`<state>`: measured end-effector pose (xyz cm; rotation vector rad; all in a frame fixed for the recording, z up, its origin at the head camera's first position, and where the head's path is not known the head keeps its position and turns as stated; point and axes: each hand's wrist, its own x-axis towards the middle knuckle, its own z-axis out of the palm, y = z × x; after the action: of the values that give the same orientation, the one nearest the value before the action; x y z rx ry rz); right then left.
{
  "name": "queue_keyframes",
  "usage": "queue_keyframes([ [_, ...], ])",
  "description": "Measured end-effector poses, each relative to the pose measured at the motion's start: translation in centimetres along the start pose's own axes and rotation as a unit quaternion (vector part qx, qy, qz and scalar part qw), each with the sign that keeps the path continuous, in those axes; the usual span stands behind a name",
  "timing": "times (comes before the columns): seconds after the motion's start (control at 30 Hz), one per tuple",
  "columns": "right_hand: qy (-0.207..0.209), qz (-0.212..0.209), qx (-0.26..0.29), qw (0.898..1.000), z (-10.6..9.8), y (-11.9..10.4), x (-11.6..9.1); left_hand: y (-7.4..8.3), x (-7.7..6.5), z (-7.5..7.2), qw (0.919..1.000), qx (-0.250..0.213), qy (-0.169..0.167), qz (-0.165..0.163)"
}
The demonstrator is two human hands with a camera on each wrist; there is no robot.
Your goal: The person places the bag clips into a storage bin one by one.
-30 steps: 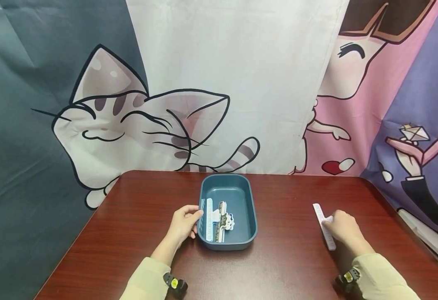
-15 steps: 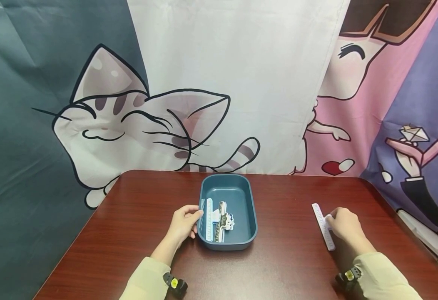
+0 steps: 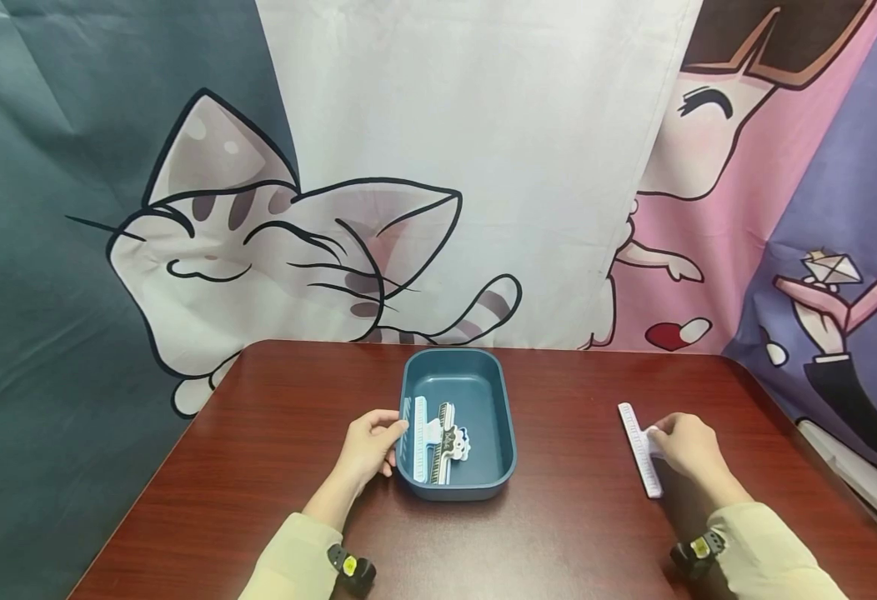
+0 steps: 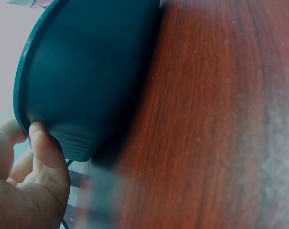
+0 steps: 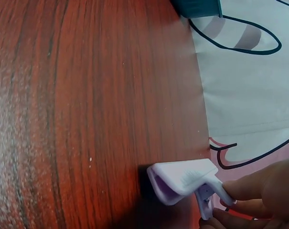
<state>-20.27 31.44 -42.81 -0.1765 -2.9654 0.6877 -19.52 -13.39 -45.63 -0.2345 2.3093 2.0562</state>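
My left hand (image 3: 369,446) pinches the left rim of a dark teal plastic box (image 3: 483,417); the left wrist view has the thumb against the outside of the wall. Inside the box, along its left side, lie a pale blue ruler clip (image 3: 419,442) and, beside it, one or more black, white and gold clips (image 3: 446,446) with a cartoon-shaped handle. At the right, my right hand (image 3: 689,446) pinches a pale lilac ruler clip (image 3: 639,450) by its handle. In the right wrist view this clip (image 5: 182,176) sits close to the tabletop; whether it touches I cannot tell.
The brown wood-grain table (image 3: 558,500) stretches between box and right hand. Behind its far edge hangs a cartoon-printed cloth (image 3: 543,167). Each wrist wears a small black camera, such as the left one (image 3: 352,571).
My right hand has shifted slightly left and away from me, carrying the lilac clip with it. The left hand and the box stay where they were.
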Motion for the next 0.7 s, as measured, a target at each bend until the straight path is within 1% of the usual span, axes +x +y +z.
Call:
queue_keyframes([
  [0.27,-0.014,0.013,0.030,0.999,0.0,-0.4,-0.2,0.1,-0.1,0.0,1.0000,0.004,0.000,0.000],
  [0.53,-0.022,0.019,0.052,0.998,0.3,-0.9,-0.6,0.1,-0.1,0.0,1.0000,-0.005,-0.005,-0.004],
  [0.6,-0.024,0.021,0.057,0.998,0.3,-1.0,-0.6,0.4,-0.3,-0.1,0.9999,-0.006,-0.006,-0.006],
  [0.7,-0.028,0.025,0.070,0.997,0.4,-1.2,-0.7,1.6,-1.1,0.0,0.9999,-0.004,-0.009,-0.007],
])
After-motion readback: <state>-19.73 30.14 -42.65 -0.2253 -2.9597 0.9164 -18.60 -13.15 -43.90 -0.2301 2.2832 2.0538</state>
